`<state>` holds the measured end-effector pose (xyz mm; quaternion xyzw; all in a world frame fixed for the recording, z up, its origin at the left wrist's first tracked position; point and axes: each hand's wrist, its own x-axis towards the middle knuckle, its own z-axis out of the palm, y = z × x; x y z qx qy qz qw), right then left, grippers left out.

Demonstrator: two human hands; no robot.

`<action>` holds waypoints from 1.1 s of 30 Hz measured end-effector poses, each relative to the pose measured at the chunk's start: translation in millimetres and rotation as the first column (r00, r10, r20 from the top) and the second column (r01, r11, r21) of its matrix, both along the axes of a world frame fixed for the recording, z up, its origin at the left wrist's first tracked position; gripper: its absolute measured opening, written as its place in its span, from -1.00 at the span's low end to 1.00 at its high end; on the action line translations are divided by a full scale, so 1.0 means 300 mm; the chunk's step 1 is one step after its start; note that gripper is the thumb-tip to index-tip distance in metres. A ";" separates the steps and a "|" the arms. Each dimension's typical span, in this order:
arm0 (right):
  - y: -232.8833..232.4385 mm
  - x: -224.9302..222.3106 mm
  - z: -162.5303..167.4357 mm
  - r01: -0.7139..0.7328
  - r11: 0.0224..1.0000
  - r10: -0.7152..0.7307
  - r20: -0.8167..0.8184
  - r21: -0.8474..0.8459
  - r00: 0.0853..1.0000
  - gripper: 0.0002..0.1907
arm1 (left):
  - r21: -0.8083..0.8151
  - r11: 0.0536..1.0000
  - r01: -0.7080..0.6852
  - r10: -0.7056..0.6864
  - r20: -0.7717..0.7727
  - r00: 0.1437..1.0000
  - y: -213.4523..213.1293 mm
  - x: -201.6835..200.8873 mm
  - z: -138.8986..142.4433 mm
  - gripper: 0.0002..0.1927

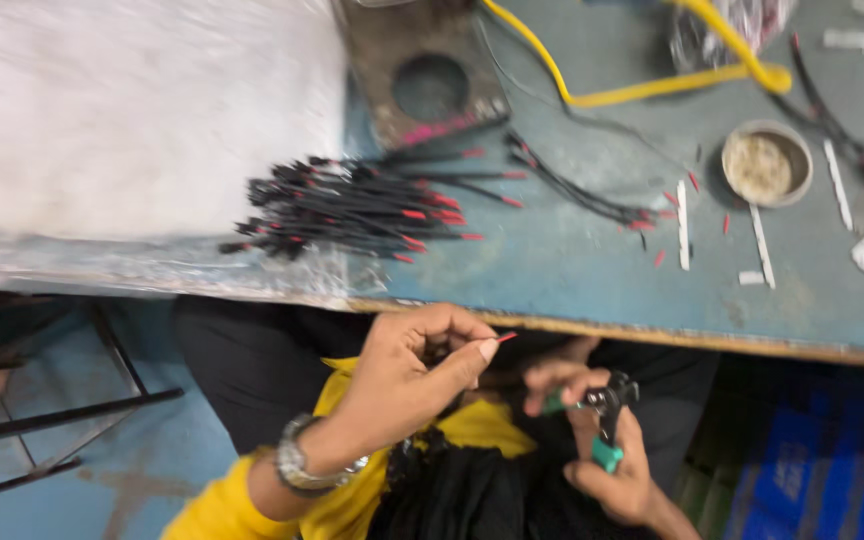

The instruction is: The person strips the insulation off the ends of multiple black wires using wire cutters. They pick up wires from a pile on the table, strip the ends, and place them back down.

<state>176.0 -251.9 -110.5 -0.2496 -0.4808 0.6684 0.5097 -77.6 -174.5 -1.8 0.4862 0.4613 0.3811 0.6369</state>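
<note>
Below the bench edge, at 6 o'clock in the head view, both hands work over the lap. Left hand (407, 375), watch on the wrist, has its fingers curled closed, thumb and forefinger pinching a thin wire (500, 339) whose red tip pokes out toward 2 o'clock. How far the wire runs back inside the fist cannot be told.

Right hand (602, 450), at 5 o'clock, is wrapped around a pair of wire strippers (607, 410) with green handles; the dark head sits near the top of the fist, just right of the left hand's fingertips. Whether the tool's head touches the wire is lost in the blur.

On the blue-grey bench (572, 260), at 11 o'clock from the hands, lies a pile of black wires with red tips (352, 210), ends mostly pointing to 3 o'clock. A smaller black bundle (577, 190) lies at 1 o'clock. Farther right, at 2 o'clock, stands a round metal dish (766, 162) with pale contents; thin white strips (683, 225) and loose red bits lie around it. A yellow cable (642, 90) loops across the top at 12 to 1 o'clock. A dark plate with a round hole (430, 85) sits at 12 o'clock.
</note>
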 end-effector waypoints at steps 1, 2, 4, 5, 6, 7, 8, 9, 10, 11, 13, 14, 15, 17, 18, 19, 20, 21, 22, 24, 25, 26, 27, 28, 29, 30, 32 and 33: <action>0.001 -0.009 0.016 -0.006 1.000 0.005 0.011 0.021 1.000 -0.30 | -0.032 0.999 -0.043 0.044 0.049 0.998 -0.025 0.020 -0.072 -0.93; 0.001 -0.018 0.030 -0.002 0.999 0.001 0.031 0.047 1.000 -0.32 | -0.067 0.994 -0.087 0.093 0.097 0.991 -0.050 0.038 -0.133 -0.93; 0.000 -0.032 0.050 -0.010 0.994 0.002 0.069 0.107 0.998 -0.35 | -0.108 0.985 -0.132 0.148 0.151 0.977 -0.095 0.055 -0.215 -0.94; -0.001 -0.039 0.056 -0.015 0.995 0.006 0.090 0.099 0.996 -0.36 | -0.112 0.985 -0.134 0.151 0.164 0.975 -0.110 0.060 -0.241 -0.94; -0.005 -0.043 0.063 -0.024 0.996 0.014 0.110 0.091 0.994 -0.36 | -0.116 0.983 -0.140 0.159 0.177 0.971 -0.121 0.065 -0.259 -0.95; -0.008 -0.048 0.068 -0.035 0.995 0.023 0.131 0.092 0.991 -0.37 | -0.111 0.983 -0.146 0.164 0.177 0.970 -0.132 0.067 -0.268 -0.95; -0.011 -0.052 0.071 -0.023 0.996 0.011 0.143 0.086 0.990 -0.37 | -0.102 0.983 -0.152 0.168 0.177 0.970 -0.135 0.070 -0.272 -0.96; -0.015 -0.057 0.074 -0.009 0.997 -0.004 0.151 0.082 0.989 -0.37 | -0.090 0.983 -0.157 0.171 0.173 0.970 -0.137 0.073 -0.274 -0.96; -0.015 -0.061 0.075 0.006 0.997 -0.019 0.156 0.083 0.988 -0.37 | -0.042 0.985 -0.169 0.173 0.156 0.972 -0.136 0.073 -0.272 -0.96; -0.016 -0.066 0.075 0.015 0.996 -0.027 0.145 0.082 0.989 -0.36 | 0.006 0.984 -0.178 0.176 0.138 0.975 -0.134 0.074 -0.269 -0.96; -0.016 -0.072 0.076 0.035 0.996 -0.045 0.124 0.080 0.991 -0.34 | 0.043 0.987 -0.158 0.154 0.087 0.984 -0.131 0.077 -0.252 -0.96; -0.018 -0.074 0.077 0.034 0.995 -0.046 0.132 0.090 0.990 -0.34 | 0.031 0.991 -0.130 0.128 0.057 0.990 -0.129 0.079 -0.241 -0.96; -0.018 -0.074 0.078 0.031 0.994 -0.046 0.142 0.101 0.989 -0.35 | 0.020 0.994 -0.103 0.102 0.029 0.994 -0.128 0.080 -0.227 -0.95; -0.016 -0.068 0.084 0.028 0.991 -0.051 0.179 0.129 0.983 -0.35 | 0.016 1.000 -0.027 0.028 -0.085 0.996 -0.122 0.080 -0.196 -0.88; -0.015 -0.064 0.087 0.027 0.989 -0.056 0.204 0.143 0.977 -0.36 | 0.010 1.000 0.008 -0.006 -0.142 0.990 -0.118 0.081 -0.181 -0.83; -0.013 -0.059 0.090 0.024 0.987 -0.060 0.229 0.157 0.972 -0.36 | 0.054 0.998 0.023 -0.016 -0.133 0.991 -0.114 0.082 -0.167 -0.85; -0.010 -0.055 0.092 0.022 0.984 -0.067 0.256 0.177 0.964 -0.36 | 0.096 0.995 0.038 -0.026 -0.124 0.992 -0.110 0.082 -0.155 -0.87; -0.007 -0.051 0.095 0.019 0.980 -0.075 0.283 0.196 0.956 -0.37 | 0.138 0.989 0.052 -0.036 -0.117 0.993 -0.107 0.083 -0.147 -0.87; -0.005 -0.049 0.096 0.015 0.976 -0.083 0.308 0.217 0.948 -0.38 | 0.144 0.988 0.053 -0.033 -0.139 0.990 -0.106 0.086 -0.141 -0.88; -0.002 -0.048 0.098 0.017 0.984 -0.071 0.305 0.177 0.950 -0.38 | 0.157 0.986 0.058 -0.028 -0.187 0.982 -0.106 0.089 -0.138 -0.86; -0.002 -0.049 0.098 0.019 0.987 -0.067 0.303 0.158 0.951 -0.38 | 0.156 0.986 0.053 -0.022 -0.195 0.981 -0.107 0.090 -0.140 -0.86; -0.002 -0.049 0.098 0.019 0.986 -0.069 0.310 0.164 0.948 -0.37 | 0.156 0.987 0.049 -0.016 -0.203 0.979 -0.108 0.090 -0.143 -0.86; -0.004 -0.049 0.097 0.019 0.986 -0.073 0.316 0.168 0.946 -0.37 | 0.155 0.987 0.045 -0.011 -0.211 0.977 -0.109 0.090 -0.148 -0.87; -0.007 -0.050 0.096 0.021 0.985 -0.076 0.323 0.172 0.943 -0.36 | 0.153 0.988 0.030 0.003 -0.214 0.977 -0.111 0.090 -0.152 -0.87; -0.011 -0.051 0.094 0.029 0.989 -0.070 0.290 0.142 0.955 -0.37 | 0.151 0.988 0.016 0.017 -0.218 0.976 -0.112 0.090 -0.156 -0.87; -0.017 -0.054 0.090 0.036 0.993 -0.064 0.256 0.113 0.964 -0.37 | 0.149 0.989 0.002 0.032 -0.221 0.975 -0.114 0.090 -0.160 -0.88; -0.031 -0.058 0.081 0.038 0.998 -0.048 0.181 0.058 0.982 -0.37 | 0.227 0.972 -0.064 0.105 -0.172 0.979 -0.116 0.091 -0.167 -0.90; -0.038 -0.061 0.075 0.033 0.999 -0.037 0.140 0.032 0.989 -0.37 | 0.264 0.960 -0.098 0.140 -0.145 0.980 -0.117 0.092 -0.170 -0.91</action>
